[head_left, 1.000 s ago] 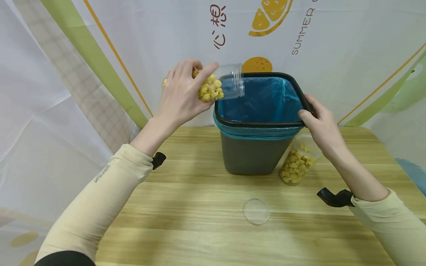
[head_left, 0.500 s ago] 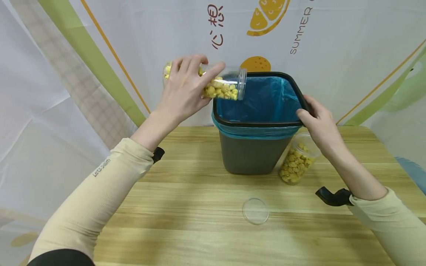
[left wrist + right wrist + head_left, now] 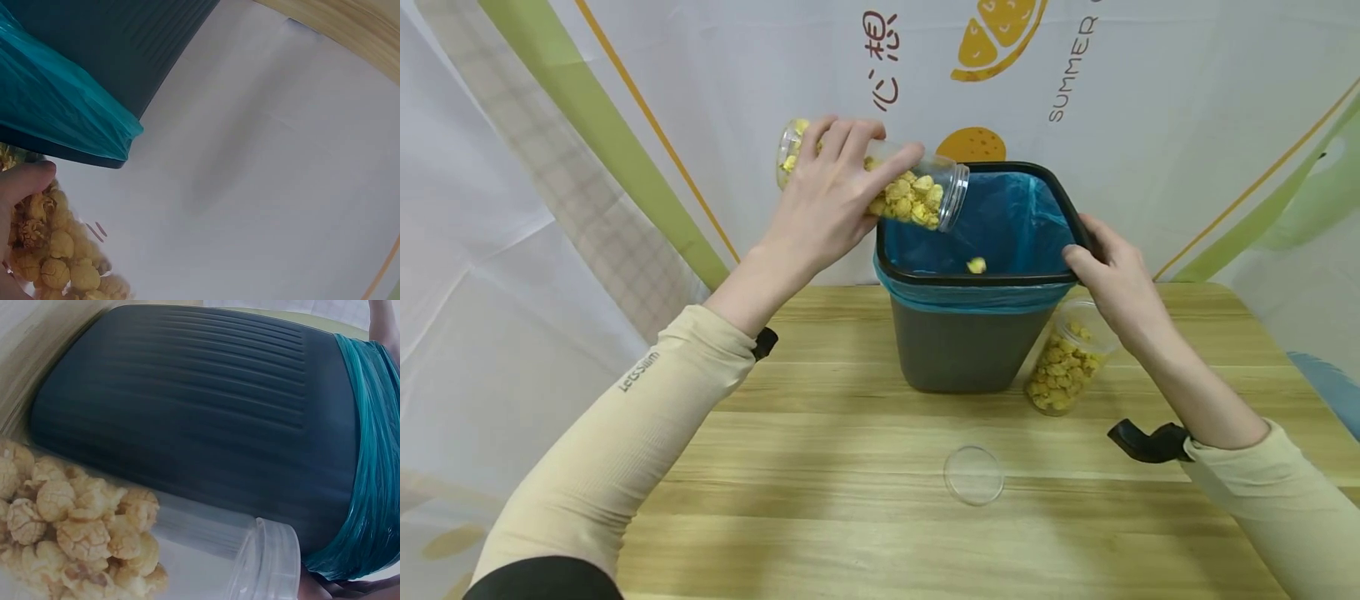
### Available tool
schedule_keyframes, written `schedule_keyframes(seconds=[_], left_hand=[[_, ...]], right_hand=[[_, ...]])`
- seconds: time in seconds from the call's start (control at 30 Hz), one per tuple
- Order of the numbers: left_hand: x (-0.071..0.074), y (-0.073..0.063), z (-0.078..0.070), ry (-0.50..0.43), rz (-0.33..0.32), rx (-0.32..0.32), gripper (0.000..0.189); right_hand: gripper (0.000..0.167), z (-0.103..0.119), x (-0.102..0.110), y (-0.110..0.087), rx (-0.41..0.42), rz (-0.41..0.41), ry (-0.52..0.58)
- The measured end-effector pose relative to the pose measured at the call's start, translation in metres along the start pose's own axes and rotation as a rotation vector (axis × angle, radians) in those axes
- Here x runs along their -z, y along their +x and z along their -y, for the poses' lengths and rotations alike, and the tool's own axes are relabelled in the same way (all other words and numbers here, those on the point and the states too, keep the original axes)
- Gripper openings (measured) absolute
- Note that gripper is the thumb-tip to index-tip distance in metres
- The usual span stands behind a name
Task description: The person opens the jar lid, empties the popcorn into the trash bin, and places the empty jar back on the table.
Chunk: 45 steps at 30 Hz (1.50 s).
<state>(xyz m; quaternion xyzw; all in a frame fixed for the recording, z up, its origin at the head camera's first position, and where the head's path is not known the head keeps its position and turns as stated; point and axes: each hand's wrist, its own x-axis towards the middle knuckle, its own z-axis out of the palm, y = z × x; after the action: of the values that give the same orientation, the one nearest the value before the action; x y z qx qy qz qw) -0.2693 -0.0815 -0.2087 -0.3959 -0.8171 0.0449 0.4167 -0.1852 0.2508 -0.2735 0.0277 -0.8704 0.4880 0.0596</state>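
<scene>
My left hand (image 3: 831, 196) grips a clear plastic jar (image 3: 951, 196) of yellow popcorn (image 3: 910, 200). The jar tilts with its uncapped mouth down over the bin's left side. One loose popcorn piece (image 3: 976, 265) shows inside the bin opening, below the mouth. The grey trash bin (image 3: 970, 350) stands on the table, lined with a blue bag (image 3: 992, 298). With thumb on top and fingers outside, my right hand (image 3: 1116, 271) holds the bin's black rim (image 3: 977, 280) at its right corner. In the left wrist view, fingers wrap the popcorn-filled jar (image 3: 62, 256).
A second clear jar (image 3: 1063, 367), partly full of popcorn, stands right of the bin under my right hand. A round clear lid (image 3: 973, 475) lies on the wooden table (image 3: 865, 517) in front. Behind hangs a printed white curtain (image 3: 700, 100).
My left hand has moved right and tipped the jar further, mouth lower. Popcorn has slid toward the mouth, and one piece has dropped out. My right hand stays on the rim.
</scene>
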Motion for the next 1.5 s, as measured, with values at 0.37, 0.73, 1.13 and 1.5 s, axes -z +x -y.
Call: schedule_keyframes(seconds=[0.37,0.73,1.13,1.5], left_hand=[[-0.002,0.005,-0.004,0.084,-0.070,-0.041,0.045],[-0.002,0.009,-0.008,0.111,-0.096,-0.083,0.052],[-0.003,0.013,-0.011,0.142,-0.082,-0.112,0.059],[-0.001,0.016,-0.014,0.279,-0.052,-0.160,0.055]], right_hand=[[0.069,0.001,0.000,0.000,0.001,0.012,0.020],[0.069,0.001,0.001,0.000,0.007,0.017,0.015],[0.067,0.001,0.000,-0.001,0.012,0.018,0.020],[0.068,0.003,0.000,-0.002,0.013,0.014,0.014]])
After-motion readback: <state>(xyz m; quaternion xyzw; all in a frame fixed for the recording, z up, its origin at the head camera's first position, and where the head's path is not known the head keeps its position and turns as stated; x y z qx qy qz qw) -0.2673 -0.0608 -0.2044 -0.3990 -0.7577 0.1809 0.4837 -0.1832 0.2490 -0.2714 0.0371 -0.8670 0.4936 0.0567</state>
